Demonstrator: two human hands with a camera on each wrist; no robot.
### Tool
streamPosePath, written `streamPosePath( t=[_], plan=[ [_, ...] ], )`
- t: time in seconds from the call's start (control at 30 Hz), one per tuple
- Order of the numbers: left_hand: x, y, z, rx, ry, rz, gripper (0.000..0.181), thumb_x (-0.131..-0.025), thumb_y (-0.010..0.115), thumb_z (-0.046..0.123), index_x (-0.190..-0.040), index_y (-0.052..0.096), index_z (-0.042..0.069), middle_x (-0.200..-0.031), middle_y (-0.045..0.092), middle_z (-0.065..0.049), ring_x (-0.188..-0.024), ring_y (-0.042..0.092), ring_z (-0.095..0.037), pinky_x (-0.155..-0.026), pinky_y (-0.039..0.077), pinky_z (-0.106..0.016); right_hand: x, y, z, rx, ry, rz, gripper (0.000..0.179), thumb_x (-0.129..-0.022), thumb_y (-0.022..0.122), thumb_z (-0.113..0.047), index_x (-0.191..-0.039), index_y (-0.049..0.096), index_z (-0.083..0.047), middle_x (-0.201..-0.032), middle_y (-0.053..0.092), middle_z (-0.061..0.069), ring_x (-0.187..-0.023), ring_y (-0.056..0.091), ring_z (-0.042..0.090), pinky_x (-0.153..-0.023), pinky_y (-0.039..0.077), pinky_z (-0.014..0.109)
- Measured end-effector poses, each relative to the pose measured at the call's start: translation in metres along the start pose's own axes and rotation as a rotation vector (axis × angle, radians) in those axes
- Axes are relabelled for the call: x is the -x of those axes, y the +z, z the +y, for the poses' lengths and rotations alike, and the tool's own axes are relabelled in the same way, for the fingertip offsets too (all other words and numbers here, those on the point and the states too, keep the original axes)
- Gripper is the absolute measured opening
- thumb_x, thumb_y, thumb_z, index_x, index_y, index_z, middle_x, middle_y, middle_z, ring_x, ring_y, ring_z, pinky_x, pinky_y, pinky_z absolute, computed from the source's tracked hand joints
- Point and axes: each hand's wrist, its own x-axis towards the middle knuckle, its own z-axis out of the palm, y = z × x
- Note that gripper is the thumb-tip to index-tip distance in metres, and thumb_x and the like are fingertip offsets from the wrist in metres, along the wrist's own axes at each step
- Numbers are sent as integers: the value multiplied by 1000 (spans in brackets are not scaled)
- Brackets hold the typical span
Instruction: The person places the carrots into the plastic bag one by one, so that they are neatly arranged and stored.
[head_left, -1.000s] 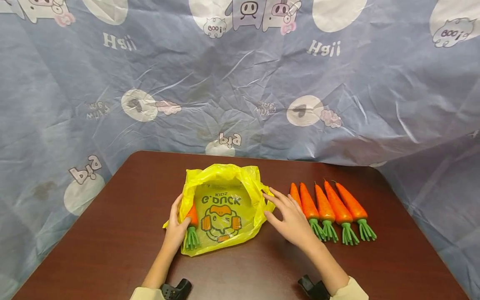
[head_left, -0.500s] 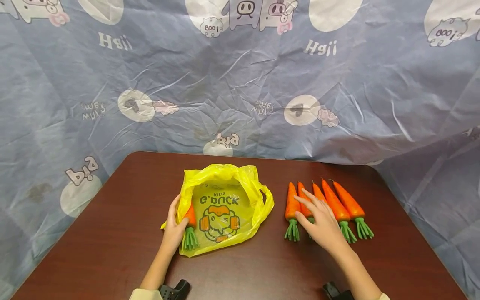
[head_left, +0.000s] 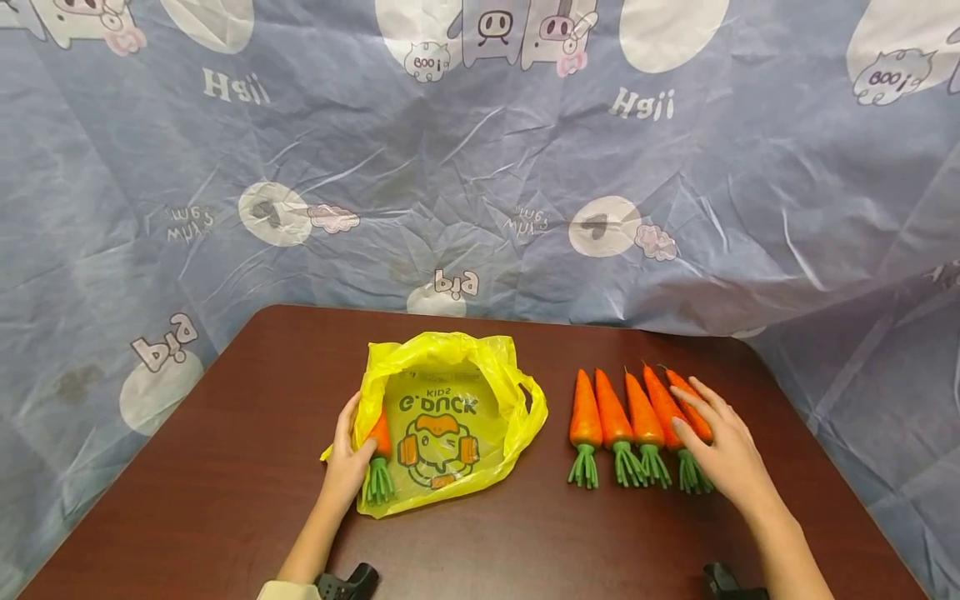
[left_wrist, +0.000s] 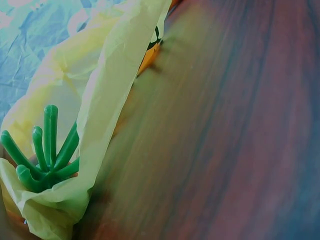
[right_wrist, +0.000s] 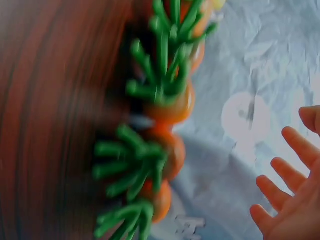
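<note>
A yellow plastic bag (head_left: 527, 417) with a duck print lies on the table, its mouth spread toward me. At its left side my left hand (head_left: 347, 457) grips the bag's edge together with a carrot (head_left: 380, 482), thumb on the carrot and fingers behind the plastic. The left wrist view shows the green stalks (left_wrist: 50, 160) of this carrot inside the bag's mouth. Over on the right, my right hand (head_left: 726, 450) reaches over the rightmost carrot (head_left: 686, 392) of a row, fingers spread, partly covering it. In the right wrist view those fingers (right_wrist: 274, 192) hold nothing.
Several carrots lie side by side right of the bag, stalks toward me; the nearest to the bag is one carrot (head_left: 584, 421) slightly apart. A brown table (head_left: 247, 467) is under everything. Behind it hangs a blue printed cloth (head_left: 420, 167).
My right hand has moved rightward, from beside the bag's right handle, across the row of carrots to its far end. The left hand keeps its grip on the bag and carrot.
</note>
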Motion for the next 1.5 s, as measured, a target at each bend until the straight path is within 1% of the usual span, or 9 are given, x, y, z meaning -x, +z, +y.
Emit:
streamPosePath(
  t=[0.13,0.27,0.47,0.63,0.77,0.93,1.2,1.37,1.5],
  plan=[
    [0,0,1,11,0,-2,72,-85,41,-11,-145,14,16,-148,20,-11,-108,39,-11,-81,39,-10,-6,-8,21,6,43,22,47,-91,52,-24,-134,45,-8,-146,26,20,-127,25,51,-88,22,69],
    [-1,1,3,22,-5,-7,72,-85,40,-11,-146,13,16,-149,19,-11,-109,39,-11,-81,39,-9,-10,-11,41,7,78,5,48,-92,51,-23,-134,42,-4,-147,20,24,-129,20,51,-89,21,69],
    [1,1,3,17,-14,-9,72,-85,41,-11,-146,13,16,-148,20,-11,-109,39,-11,-82,38,-9,-10,-5,66,-9,105,-48,48,-92,49,-20,-133,40,3,-145,14,31,-127,16,55,-91,18,70],
    [1,1,2,11,-17,-8,71,-85,41,-11,-146,13,15,-149,19,-12,-109,38,-9,-81,38,-9,-14,-2,81,-10,132,-113,50,-92,48,-21,-132,39,7,-138,19,38,-122,19,59,-91,19,70],
    [0,0,2,7,-15,-2,71,-85,41,-11,-146,13,15,-149,18,-11,-110,38,-9,-81,38,-9,-18,0,91,-2,130,-170,50,-91,49,-21,-130,40,8,-135,24,40,-119,23,59,-90,21,69],
    [0,0,2,8,-24,0,72,-84,40,-11,-146,13,14,-149,15,-11,-110,36,-9,-81,38,-9,-19,4,100,21,126,-209,47,-88,52,-19,-125,45,9,-133,27,39,-118,26,58,-90,23,67],
    [0,1,2,5,-19,6,72,-84,41,-12,-145,14,14,-147,19,-12,-108,37,-10,-79,38,-10,-16,10,105,14,146,-191,44,-88,52,-16,-123,46,10,-131,32,36,-118,28,55,-90,24,65],
    [-1,2,3,7,-24,4,72,-84,41,-11,-145,15,17,-147,20,-10,-107,38,-12,-79,39,-11,-15,8,102,27,182,-205,47,-90,49,-22,-126,43,8,-130,34,36,-117,30,54,-90,25,65],
    [0,1,3,7,-23,8,72,-84,42,-10,-145,15,16,-149,16,-10,-113,34,-13,-81,37,-9,-11,6,101,44,204,-206,50,-91,50,-27,-127,44,7,-129,36,36,-116,32,53,-89,26,64]
  ],
)
